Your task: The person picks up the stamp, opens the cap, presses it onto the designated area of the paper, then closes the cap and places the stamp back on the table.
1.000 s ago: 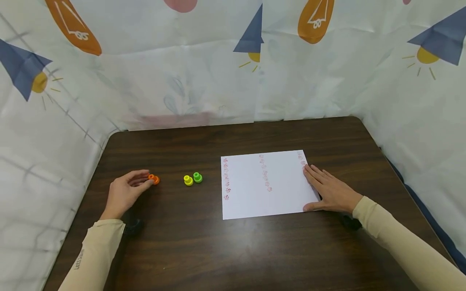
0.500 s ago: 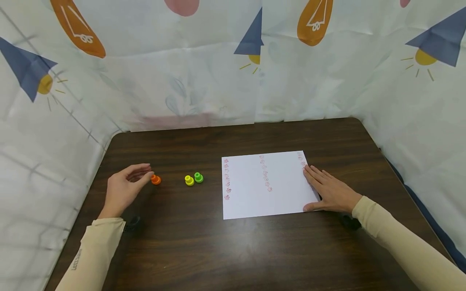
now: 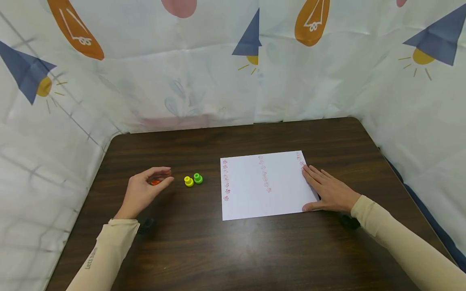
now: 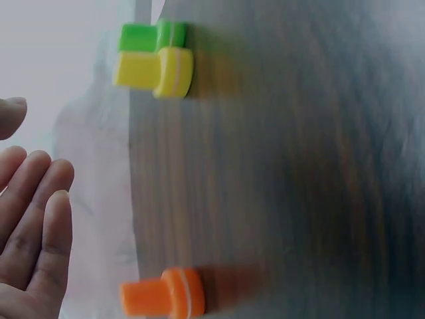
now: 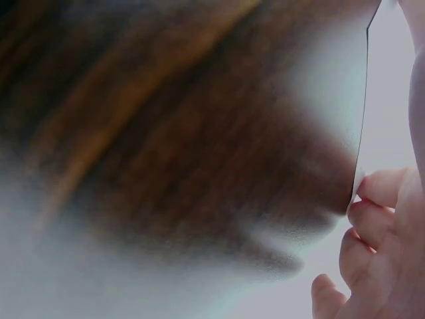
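Observation:
My left hand (image 3: 140, 195) hovers over the table with its fingers parted and nothing between them. The orange stamp (image 3: 155, 182) shows through the gap between thumb and fingers; in the left wrist view this orange stamp (image 4: 163, 297) stands upright on the table, apart from the fingers (image 4: 56, 226). Just right of that hand, a yellow stamp (image 3: 188, 182) and a green stamp (image 3: 198, 178) stand side by side. My right hand (image 3: 330, 192) lies flat, fingers spread, on the right edge of a white sheet of paper (image 3: 244, 182) bearing columns of small red flower prints.
The dark wooden table (image 3: 233, 250) has rounded far corners. A white printed curtain (image 3: 145, 81) hangs close behind it and along both sides.
My left hand has let go of the orange stamp, drawn back a little, then moved right past it toward the yellow and green stamps. The right hand and paper have stayed put.

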`<state>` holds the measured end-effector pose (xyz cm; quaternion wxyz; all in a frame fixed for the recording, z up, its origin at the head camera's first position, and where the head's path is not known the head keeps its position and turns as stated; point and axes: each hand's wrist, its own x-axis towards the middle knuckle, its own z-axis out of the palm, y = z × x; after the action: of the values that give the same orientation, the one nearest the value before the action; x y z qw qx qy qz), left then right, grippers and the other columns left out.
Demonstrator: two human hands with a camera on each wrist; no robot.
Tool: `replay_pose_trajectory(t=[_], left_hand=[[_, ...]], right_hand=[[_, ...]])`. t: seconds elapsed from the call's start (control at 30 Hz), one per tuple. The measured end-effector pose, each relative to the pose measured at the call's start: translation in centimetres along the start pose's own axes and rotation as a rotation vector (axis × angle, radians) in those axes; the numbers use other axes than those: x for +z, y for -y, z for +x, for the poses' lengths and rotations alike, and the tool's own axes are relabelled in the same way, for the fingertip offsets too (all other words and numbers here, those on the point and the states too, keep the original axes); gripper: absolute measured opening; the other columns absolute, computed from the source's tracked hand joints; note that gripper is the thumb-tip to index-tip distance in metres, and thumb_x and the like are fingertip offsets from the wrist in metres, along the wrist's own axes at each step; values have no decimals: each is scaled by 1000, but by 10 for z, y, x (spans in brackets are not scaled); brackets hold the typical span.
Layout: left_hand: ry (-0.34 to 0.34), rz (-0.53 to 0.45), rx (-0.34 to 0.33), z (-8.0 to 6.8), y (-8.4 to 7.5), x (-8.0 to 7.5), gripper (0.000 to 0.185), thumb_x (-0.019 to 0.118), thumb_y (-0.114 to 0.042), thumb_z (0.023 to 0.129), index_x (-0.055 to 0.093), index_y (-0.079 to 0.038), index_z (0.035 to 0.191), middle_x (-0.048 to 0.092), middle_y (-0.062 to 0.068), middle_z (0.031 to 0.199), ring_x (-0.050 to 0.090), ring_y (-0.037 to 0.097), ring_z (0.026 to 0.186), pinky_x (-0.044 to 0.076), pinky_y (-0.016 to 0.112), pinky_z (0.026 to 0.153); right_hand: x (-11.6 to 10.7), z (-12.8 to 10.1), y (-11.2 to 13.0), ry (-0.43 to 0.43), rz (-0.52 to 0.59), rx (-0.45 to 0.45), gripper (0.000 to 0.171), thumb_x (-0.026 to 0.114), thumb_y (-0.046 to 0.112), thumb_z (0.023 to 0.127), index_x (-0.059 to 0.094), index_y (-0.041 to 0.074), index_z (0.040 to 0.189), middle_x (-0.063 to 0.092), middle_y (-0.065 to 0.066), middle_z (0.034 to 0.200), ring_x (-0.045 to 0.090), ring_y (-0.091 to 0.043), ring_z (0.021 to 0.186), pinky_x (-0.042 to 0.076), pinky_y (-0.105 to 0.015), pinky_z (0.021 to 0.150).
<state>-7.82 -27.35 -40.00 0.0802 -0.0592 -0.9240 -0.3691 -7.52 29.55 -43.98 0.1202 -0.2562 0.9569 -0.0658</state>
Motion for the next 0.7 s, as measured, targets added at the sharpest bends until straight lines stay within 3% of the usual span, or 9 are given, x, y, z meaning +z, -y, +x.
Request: replay_pose_trajectory(t=[0.13, 0.27, 0.43, 0.7], left_hand=[[55, 13, 10, 1, 0, 10, 38, 81, -31, 91, 74, -14, 124, 79, 7, 117, 74, 6, 98, 57, 13, 86], [91, 30, 21, 2, 0, 18, 39, 81, -30, 91, 73, -14, 126, 78, 6, 120, 75, 24, 101, 57, 15, 86], [107, 23, 20, 5, -1, 26, 39, 82, -27, 90, 73, -14, 125, 78, 7, 120, 74, 24, 99, 54, 14, 84], [141, 2, 3, 8, -1, 36, 38, 82, -27, 90, 74, -14, 125, 78, 8, 119, 74, 24, 99, 60, 31, 88]], right_hand=[[0, 1, 0, 2, -6, 2, 126, 66, 83, 77, 24, 2, 163, 22, -18, 173, 24, -40, 160, 24, -64, 127], [-1, 2, 0, 4, -2, 3, 126, 66, 83, 77, 23, 2, 163, 21, -17, 173, 23, -40, 160, 23, -64, 127], [0, 3, -1, 7, 1, 6, 126, 65, 83, 77, 23, 2, 163, 20, -17, 173, 23, -40, 160, 23, -64, 128], [1, 4, -1, 10, 1, 9, 126, 65, 83, 77, 23, 3, 164, 20, -16, 174, 22, -39, 161, 22, -64, 128]])
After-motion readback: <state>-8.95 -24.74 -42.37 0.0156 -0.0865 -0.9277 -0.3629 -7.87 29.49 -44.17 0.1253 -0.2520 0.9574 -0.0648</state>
